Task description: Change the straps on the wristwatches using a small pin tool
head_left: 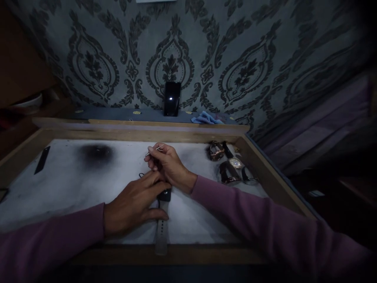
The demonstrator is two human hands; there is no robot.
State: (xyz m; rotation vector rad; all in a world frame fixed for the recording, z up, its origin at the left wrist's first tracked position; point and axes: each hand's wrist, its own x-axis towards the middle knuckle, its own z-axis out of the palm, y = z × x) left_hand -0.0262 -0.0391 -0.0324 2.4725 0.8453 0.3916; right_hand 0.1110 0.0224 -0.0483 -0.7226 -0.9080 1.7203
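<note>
A watch with a dark case and a pale grey strap with holes (161, 237) lies at the front middle of the white surface. Its strap end reaches over the wooden front edge. My left hand (137, 200) rests over the watch, thumb on one side and fingers across the case, gripping it. Just beyond, my right hand (169, 165) pinches a thin, shiny metal piece (159, 147) between thumb and fingers; its exact kind is too small to make out. A small dark loop (141, 175) shows beside my left fingers, and the watch's far part is hidden by my hands.
Several watches (235, 163) stand at the right. A flat black strip (42, 160) lies far left. The raised wooden rim (132, 135) borders the white surface (88, 188). Behind it, a phone (172, 99) leans on the patterned wall, near a blue cloth (207, 117).
</note>
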